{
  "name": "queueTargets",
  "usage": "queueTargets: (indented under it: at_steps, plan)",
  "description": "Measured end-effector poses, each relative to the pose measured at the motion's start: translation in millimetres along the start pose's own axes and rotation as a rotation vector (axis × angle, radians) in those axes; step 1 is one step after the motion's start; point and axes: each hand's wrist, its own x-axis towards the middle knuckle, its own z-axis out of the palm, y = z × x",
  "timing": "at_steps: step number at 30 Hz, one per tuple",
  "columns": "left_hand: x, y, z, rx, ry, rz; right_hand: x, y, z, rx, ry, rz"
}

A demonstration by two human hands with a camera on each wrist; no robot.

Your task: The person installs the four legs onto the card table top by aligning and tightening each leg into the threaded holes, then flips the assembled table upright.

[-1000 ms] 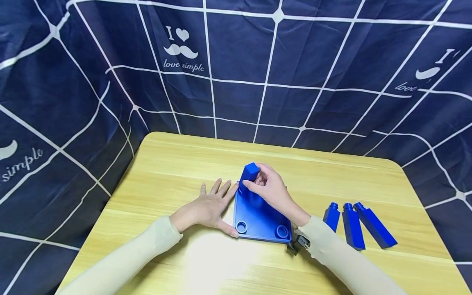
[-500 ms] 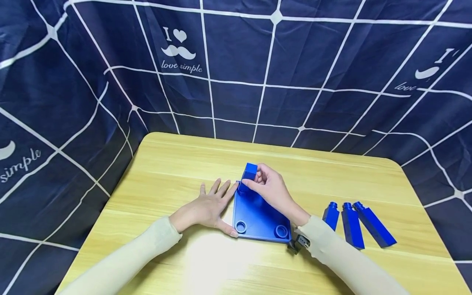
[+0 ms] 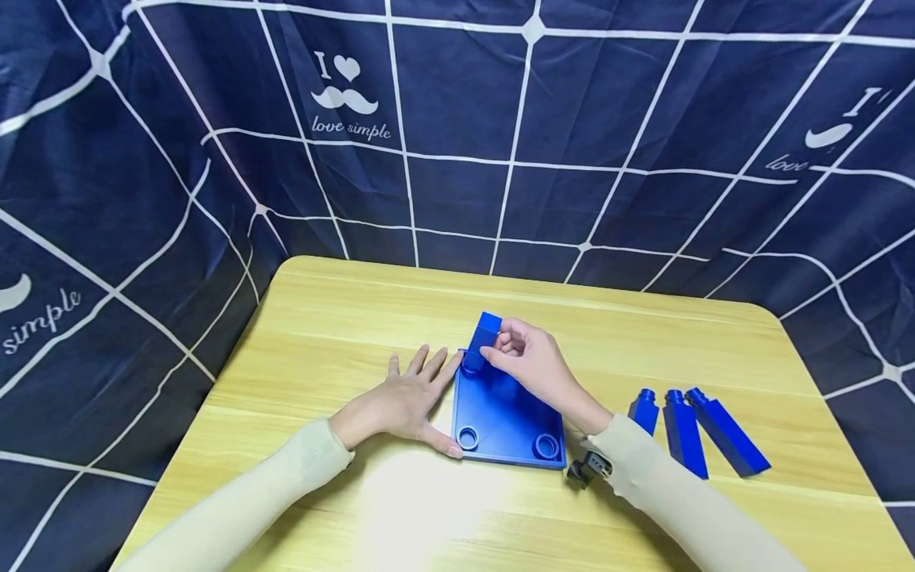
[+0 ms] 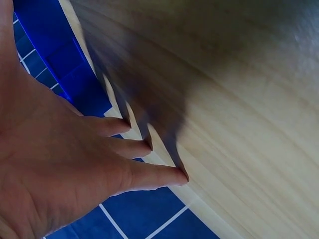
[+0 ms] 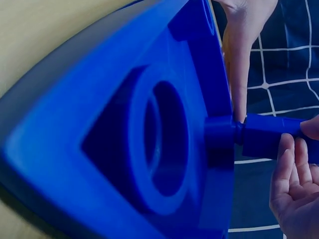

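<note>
Edging rightward in the head view, the right hand (image 3: 542, 364) is pinching a square blue leg (image 3: 486, 332) at a plate's (image 3: 503, 417) far-left corner; left wrist: the left hand (image 4: 75, 164) is spreading its fingers; right wrist: the leg's neck is meeting a socket (image 5: 219, 130).

Blue post (image 5: 264, 134) in right hand (image 5: 298, 191)

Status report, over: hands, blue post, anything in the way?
Right hand gripping blue post at far-left corner of blue panel. Left hand against panel's left edge. Nothing visibly in the way.
</note>
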Motion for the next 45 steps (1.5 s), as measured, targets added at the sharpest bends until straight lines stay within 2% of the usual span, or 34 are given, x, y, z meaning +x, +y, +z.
queueTargets:
  at_steps: [7, 15, 22, 32, 40, 45]
  plan:
    - [-1.3, 0.1, 0.1, -0.002, 0.0, -0.006, -0.4, 1, 0, 0.037, -0.006, 0.001]
    - [-1.7, 0.0, 0.5, 0.001, -0.003, -0.006, 1.6, 2, 3, -0.022, 0.002, -0.026]
    - [-1.7, -0.6, 1.7, 0.003, 0.008, -0.001, 4.2, 4, 5, -0.001, -0.035, -0.02]
    - [-2.2, 0.8, 2.7, 0.009, 0.015, -0.001, 3.5, 8, 11, -0.016, -0.013, -0.016]
    - [-1.5, 0.6, 3.6, -0.003, 0.014, -0.001, 4.6, 7, 11, -0.118, -0.028, -0.057]
    - [-0.9, 0.2, 5.2, -0.006, 0.02, -0.001, 4.3, 8, 11, -0.071, -0.034, -0.052]
